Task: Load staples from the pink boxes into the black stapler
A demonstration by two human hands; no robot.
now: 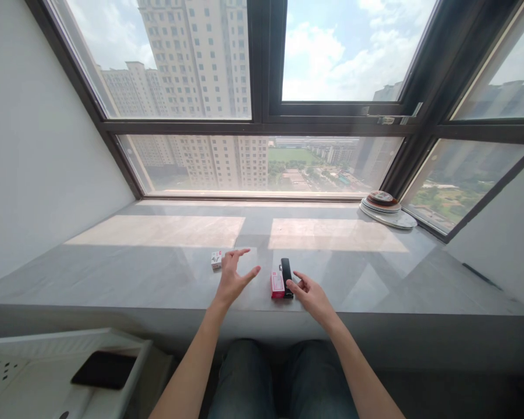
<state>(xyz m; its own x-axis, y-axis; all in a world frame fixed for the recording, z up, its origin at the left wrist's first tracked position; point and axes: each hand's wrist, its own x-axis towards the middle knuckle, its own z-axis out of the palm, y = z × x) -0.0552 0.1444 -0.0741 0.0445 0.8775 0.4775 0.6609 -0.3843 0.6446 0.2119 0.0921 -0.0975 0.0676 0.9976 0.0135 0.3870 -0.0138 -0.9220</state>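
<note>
My left hand (231,280) hovers over the sill with thumb and fingers spread apart and nothing between them. Just to its left sits a small white box (216,260) with dark and red print, its right side close behind my fingers. A black stapler (287,273) lies lengthwise, pointing away from me, and a red-and-white box (277,284) lies along its left side. At the stapler's right edge is my right hand (308,294), thumb tip over the stapler and index finger held apart. Whether the thumb presses on it, I cannot tell.
The grey marble sill (157,273) ends in a front edge close to my knees. Stacked round plates or discs (386,208) lie at the back right corner by the window. Below left, a white plastic basket (65,343) has a dark phone-like slab (105,369) on it.
</note>
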